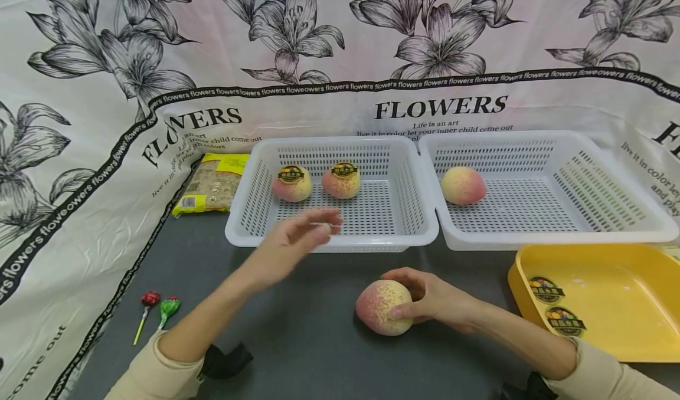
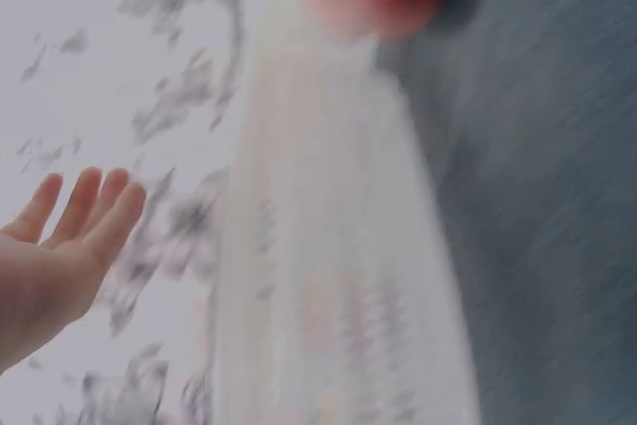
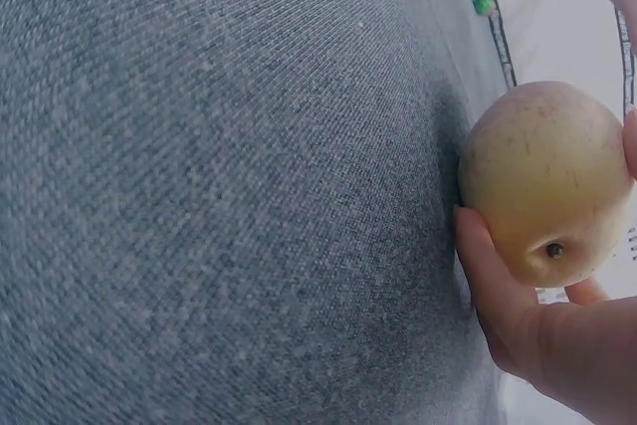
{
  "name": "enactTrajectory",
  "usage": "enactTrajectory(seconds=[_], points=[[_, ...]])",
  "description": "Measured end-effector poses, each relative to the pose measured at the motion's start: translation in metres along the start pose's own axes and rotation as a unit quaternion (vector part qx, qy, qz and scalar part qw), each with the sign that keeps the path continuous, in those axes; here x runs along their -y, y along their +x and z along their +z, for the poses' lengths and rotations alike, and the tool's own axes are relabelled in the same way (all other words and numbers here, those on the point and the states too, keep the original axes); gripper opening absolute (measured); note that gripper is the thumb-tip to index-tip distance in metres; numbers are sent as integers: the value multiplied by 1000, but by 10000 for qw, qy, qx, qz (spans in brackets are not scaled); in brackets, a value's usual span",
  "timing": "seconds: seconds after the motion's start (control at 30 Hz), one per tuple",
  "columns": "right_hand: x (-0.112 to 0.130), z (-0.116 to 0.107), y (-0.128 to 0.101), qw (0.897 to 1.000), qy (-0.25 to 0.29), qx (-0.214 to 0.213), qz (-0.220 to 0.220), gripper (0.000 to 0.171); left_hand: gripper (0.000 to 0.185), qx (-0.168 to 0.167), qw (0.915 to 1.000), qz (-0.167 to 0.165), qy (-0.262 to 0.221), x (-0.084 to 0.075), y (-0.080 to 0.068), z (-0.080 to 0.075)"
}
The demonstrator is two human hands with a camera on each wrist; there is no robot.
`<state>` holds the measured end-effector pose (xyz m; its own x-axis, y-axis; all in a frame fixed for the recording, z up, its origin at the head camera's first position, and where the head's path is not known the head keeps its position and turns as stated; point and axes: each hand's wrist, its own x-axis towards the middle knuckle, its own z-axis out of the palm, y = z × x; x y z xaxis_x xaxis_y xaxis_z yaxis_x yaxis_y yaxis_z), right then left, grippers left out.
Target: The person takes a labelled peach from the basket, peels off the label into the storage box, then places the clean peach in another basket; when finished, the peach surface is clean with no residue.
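My right hand (image 1: 401,295) grips a pink-and-yellow peach (image 1: 379,308) that rests on the grey table (image 1: 297,341). In the right wrist view the fingers (image 3: 493,286) curl round that peach (image 3: 542,181). My left hand (image 1: 321,226) hovers blurred in front of the left white basket (image 1: 329,243); the left wrist view shows the hand (image 2: 95,201) with straight fingers, holding nothing. Two peaches with round stickers (image 1: 291,183) (image 1: 341,180) lie in the left basket. One bare peach (image 1: 463,185) lies in the right white basket (image 1: 558,235).
A yellow tray (image 1: 627,335) at the right holds two round stickers (image 1: 546,289) (image 1: 565,321). Two lollipops (image 1: 159,308) lie near the table's left edge. A yellow packet (image 1: 212,183) lies left of the baskets. A flower-printed cloth (image 1: 79,152) hangs behind and to the left.
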<state>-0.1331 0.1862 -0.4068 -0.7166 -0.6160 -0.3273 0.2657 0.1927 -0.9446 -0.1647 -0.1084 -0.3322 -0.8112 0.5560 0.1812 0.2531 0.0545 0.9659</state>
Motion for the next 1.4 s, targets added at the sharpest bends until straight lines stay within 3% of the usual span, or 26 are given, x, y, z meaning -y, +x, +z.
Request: enactTrajectory(seconds=[0.1,0.2,0.3,0.43,0.57,0.67,0.87,1.23,1.4], points=[[-1,0,0,10000,24,29,-21,64,45,-984,9948,244,114,-10,2,-25],[-3,0,1,10000,23,30,-11,63,43,-2063,9777,171,354,-10,2,-52],[-4,0,1,10000,12,21,-25,63,47,-2889,9549,-228,648,3,-3,-75],[-4,1,1,10000,2,-9,-40,63,54,-3427,9306,-1030,767,27,-14,-91],[-4,0,1,10000,4,-42,-32,62,56,-3546,9196,-1633,428,45,-25,-92],[-5,0,1,10000,9,-51,-49,62,56,-3326,9257,-1797,103,55,-31,-89],[-7,0,1,9999,23,-60,-91,62,59,-2956,9402,-1602,-546,65,-40,-83],[-6,-2,0,9991,370,-163,-89,58,55,-2839,9423,-1494,-957,65,-45,-83],[18,-9,-15,9976,661,-11,-188,59,55,-2796,9438,-1477,-965,64,-47,-83]])
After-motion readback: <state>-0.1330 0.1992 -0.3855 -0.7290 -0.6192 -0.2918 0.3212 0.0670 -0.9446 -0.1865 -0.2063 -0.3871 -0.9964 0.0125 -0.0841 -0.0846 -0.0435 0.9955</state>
